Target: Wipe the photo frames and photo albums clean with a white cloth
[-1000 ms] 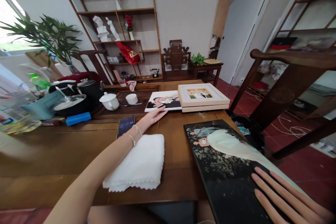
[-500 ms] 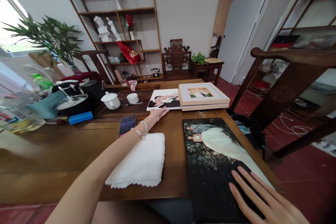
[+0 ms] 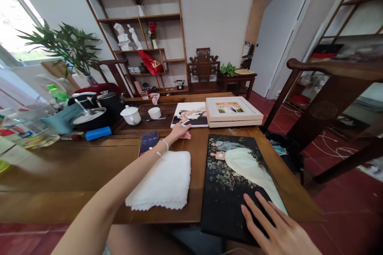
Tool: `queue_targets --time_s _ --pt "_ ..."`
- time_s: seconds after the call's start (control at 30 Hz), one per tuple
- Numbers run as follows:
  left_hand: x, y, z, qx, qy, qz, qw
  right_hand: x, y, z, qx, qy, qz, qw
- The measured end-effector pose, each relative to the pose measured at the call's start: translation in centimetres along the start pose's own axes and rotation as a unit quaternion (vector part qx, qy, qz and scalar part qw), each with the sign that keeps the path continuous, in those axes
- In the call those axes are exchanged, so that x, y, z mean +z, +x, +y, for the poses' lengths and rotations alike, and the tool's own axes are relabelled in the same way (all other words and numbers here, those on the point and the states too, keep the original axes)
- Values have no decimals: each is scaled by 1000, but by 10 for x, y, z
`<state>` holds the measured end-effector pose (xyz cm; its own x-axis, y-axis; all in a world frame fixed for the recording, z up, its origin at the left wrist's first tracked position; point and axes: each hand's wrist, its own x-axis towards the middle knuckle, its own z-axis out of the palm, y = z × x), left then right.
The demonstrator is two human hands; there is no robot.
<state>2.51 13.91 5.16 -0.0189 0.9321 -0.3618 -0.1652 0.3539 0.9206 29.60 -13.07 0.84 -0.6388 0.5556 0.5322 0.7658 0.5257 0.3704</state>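
Note:
My left hand (image 3: 178, 132) reaches across the wooden table (image 3: 74, 167) and its fingers lie flat on the near edge of a small photo print (image 3: 191, 114). My right hand (image 3: 273, 227) rests open, fingers spread, on the near end of a large dark photo panel (image 3: 236, 175) showing a couple, which lies flat and overhangs the table's front edge. A folded white towel (image 3: 163, 181) lies under my left forearm. A cream framed photo box (image 3: 231, 110) sits just right of the small print.
A phone (image 3: 149, 142) lies beside the towel. A tea tray with a white teapot (image 3: 131, 115), a cup (image 3: 154, 112), dark pots (image 3: 89, 116) and a blue sponge (image 3: 98, 133) stands at the left. A wooden chair (image 3: 329, 103) is at the right, shelves behind.
The large dark panel has slid left and squared up with the table under my right hand. My left hand has stayed at the small print.

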Motion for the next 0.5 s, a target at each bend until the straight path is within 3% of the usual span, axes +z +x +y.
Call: queue_targets --time_s 0.07,0.13,0.17,0.23,0.27,0.33,0.4,0.5 --pt "4 -34 -3 27 84 -8 996 1 -1 0 2 7 -3 1000" --pt "8 -85 -17 72 164 -34 983 1 -3 0 7 16 -6 1000" --pt "11 -114 -28 168 304 -76 935 2 -4 0 10 21 -8 1000" --pt "17 -169 -57 326 503 -159 785 4 -6 -1 20 32 -5 999" --pt "19 -193 -73 376 560 -199 711 6 -7 -2 26 36 -5 999" --pt "22 -224 -106 462 630 -197 592 8 -10 -5 36 40 -4 999" --pt "23 -234 -131 507 677 -150 512 7 -11 -7 43 42 -8 998" --pt "21 -226 -147 558 692 -89 449 -1 -11 -2 39 70 -33 996"
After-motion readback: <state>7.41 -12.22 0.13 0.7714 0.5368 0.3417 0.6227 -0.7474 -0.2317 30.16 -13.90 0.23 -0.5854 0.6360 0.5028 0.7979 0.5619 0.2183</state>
